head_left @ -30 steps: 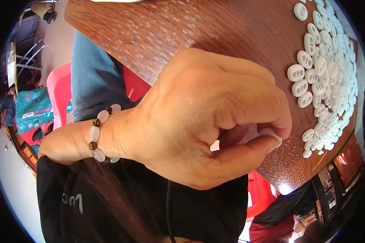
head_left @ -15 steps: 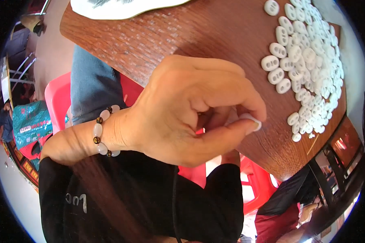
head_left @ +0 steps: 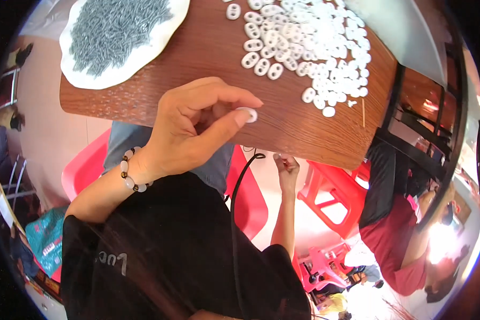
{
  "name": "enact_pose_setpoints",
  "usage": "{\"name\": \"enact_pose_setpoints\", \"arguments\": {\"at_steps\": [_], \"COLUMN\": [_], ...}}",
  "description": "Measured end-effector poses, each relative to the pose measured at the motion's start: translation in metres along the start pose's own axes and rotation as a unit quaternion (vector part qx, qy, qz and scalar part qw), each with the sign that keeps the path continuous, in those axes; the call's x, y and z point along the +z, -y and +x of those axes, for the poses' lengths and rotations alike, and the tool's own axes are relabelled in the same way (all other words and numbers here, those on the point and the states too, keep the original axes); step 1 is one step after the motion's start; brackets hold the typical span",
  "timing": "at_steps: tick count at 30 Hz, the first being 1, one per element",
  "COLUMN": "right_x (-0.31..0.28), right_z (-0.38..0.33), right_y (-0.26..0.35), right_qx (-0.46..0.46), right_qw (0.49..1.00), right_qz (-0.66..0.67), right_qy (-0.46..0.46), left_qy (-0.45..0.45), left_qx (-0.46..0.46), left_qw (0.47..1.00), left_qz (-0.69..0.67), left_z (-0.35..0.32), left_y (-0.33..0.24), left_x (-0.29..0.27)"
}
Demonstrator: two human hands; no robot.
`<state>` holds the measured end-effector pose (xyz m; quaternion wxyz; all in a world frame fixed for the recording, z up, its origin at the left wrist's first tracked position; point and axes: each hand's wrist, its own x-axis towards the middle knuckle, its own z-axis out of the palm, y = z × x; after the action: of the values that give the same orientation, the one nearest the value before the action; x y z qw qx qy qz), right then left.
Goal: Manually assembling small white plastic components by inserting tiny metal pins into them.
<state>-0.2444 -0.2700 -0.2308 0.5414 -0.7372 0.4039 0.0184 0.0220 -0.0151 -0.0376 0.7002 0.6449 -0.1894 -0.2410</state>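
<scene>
My left hand (head_left: 197, 125), wearing a beaded bracelet (head_left: 126, 168), is raised near the table's front edge. A small white oval plastic piece with holes (head_left: 251, 115) sits at its thumb tip, held between thumb and fingers; the index finger arches above it. Lower and to the right, just off the table edge, my right hand (head_left: 288, 166) has its fingers curled together. Whatever it may hold is too small to make out. Many similar white two-hole pieces (head_left: 282, 37) lie heaped on the brown table (head_left: 208, 58).
A white wavy-rimmed plate (head_left: 82, 80) at the far left holds a pile of small grey spring-like pieces (head_left: 114, 34). A thin stick (head_left: 363, 112) lies near the table's right end. Red plastic stools (head_left: 333, 197) stand below, and another person in a dark red top (head_left: 392, 250) is at the right.
The view has shifted, bringing the plate of grey pieces and my right hand into sight. My left hand is farther from the camera, still with the white piece, its index finger now straighter.
</scene>
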Motion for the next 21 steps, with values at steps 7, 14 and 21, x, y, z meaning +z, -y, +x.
{"name": "enact_pose_setpoints", "arguments": {"at_steps": [7, 14, 21], "right_x": [-0.026, -0.019, 0.016], "right_z": [-0.064, -0.078, -0.059], "right_y": [0.134, 0.221, 0.268], "right_qx": [-0.095, -0.255, -0.323], "right_qw": [0.989, 0.954, 0.922], "right_qz": [0.097, 0.149, 0.135], "right_qy": [-0.059, 0.055, 0.167], "left_qy": [0.014, 0.085, 0.147], "left_qx": [-0.071, -0.153, -0.209], "left_qw": [0.993, 0.978, 0.955], "left_qz": [-0.092, -0.112, -0.151], "left_z": [-0.001, -0.005, -0.012], "left_y": [-0.015, -0.038, -0.053], "left_x": [-0.002, 0.003, 0.014]}}
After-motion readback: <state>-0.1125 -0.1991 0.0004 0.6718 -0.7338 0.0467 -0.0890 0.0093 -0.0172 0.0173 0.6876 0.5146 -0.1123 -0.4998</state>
